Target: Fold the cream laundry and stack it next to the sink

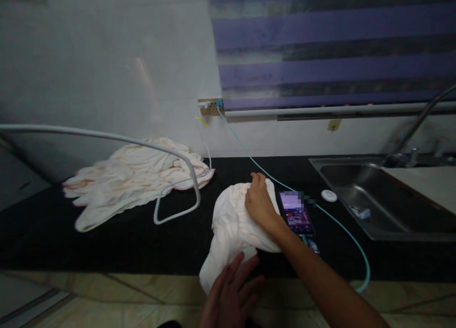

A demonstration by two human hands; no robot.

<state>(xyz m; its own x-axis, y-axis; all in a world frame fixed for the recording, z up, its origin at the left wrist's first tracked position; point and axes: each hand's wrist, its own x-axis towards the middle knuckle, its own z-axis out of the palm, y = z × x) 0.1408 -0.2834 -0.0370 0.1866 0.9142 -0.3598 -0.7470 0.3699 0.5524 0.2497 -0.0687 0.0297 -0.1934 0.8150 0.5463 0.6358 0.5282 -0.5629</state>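
A bunched white cloth (238, 216) lies on the black countertop, with its near end hanging over the front edge. My right hand (261, 200) is on the cloth's far right part, fingers curled down and closed on the fabric. Lower down, my left hand (233, 290) is at the near end of the cloth, its fingers stretched out and apart. It overlaps the cloth in view; whether it touches cannot be made out. Just right of the cloth lies a lit phone (296, 213), with a teal cable (351, 230) running close by.
A cream cloth with pinkish edging (138, 176) is spread at the left. A white bent rod or tube (178, 219) loops in front of it. A wall socket (211, 107) holds plugs. A small white disc (328, 195) sits beside the steel sink (374, 235).
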